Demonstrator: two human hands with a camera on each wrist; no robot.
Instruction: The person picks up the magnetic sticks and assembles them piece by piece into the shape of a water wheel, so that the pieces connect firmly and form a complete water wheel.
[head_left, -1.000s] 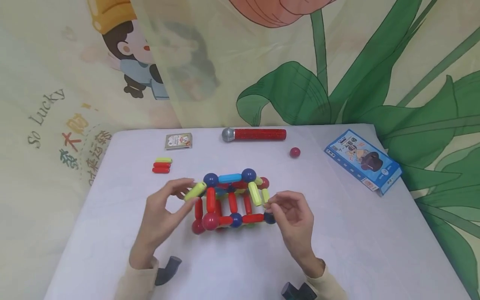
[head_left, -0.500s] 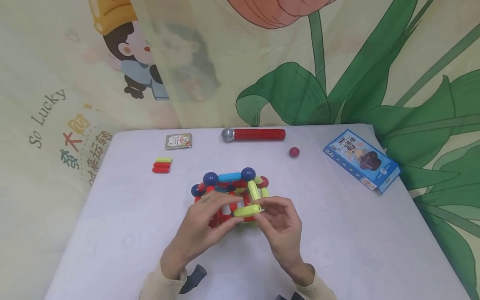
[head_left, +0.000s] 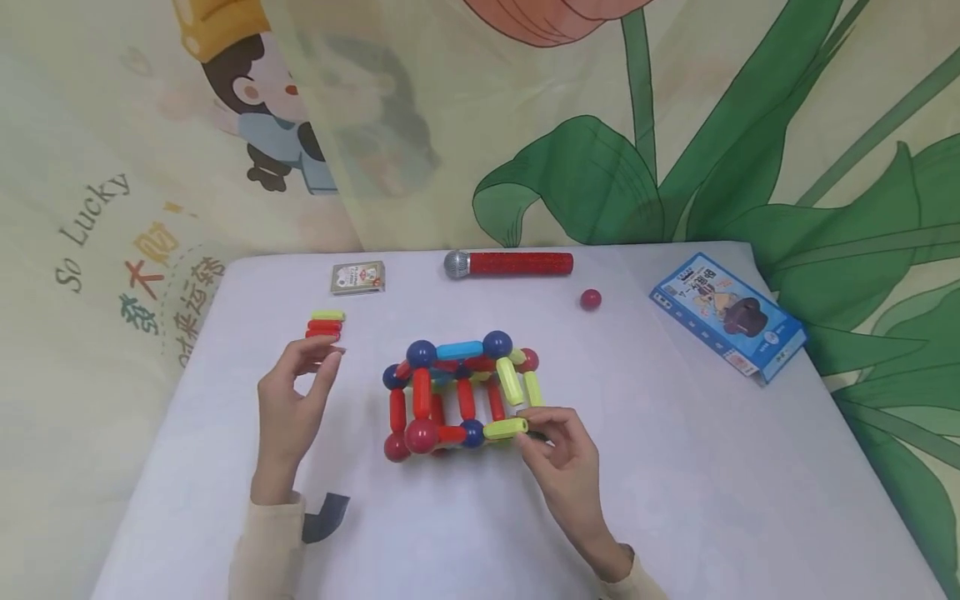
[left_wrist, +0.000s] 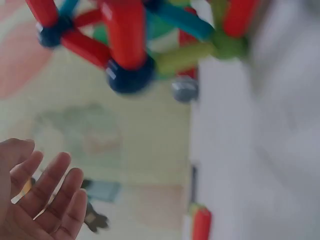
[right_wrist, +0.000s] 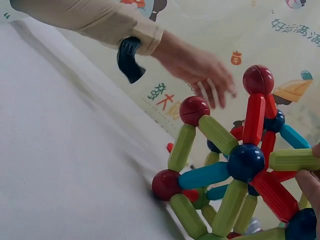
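Note:
A frame of magnetic rods and balls, in red, blue and yellow-green, stands mid-table in the head view. My right hand pinches a yellow-green rod at the frame's front right. In the right wrist view this rod points at a blue ball; whether they touch I cannot tell. To the left, my left hand holds nothing, its fingertips beside the loose red rods. Its fingers are spread in the left wrist view. One loose yellow-green rod lies behind the red ones.
A red microphone and a small flat card box lie along the back of the table. A single red ball sits right of the microphone. Farther right is a blue box. A printed cloth hangs behind.
Both hands met at the yellow-green rod, which passed from my left hand to my right. My left hand has since moved left to the loose rods.

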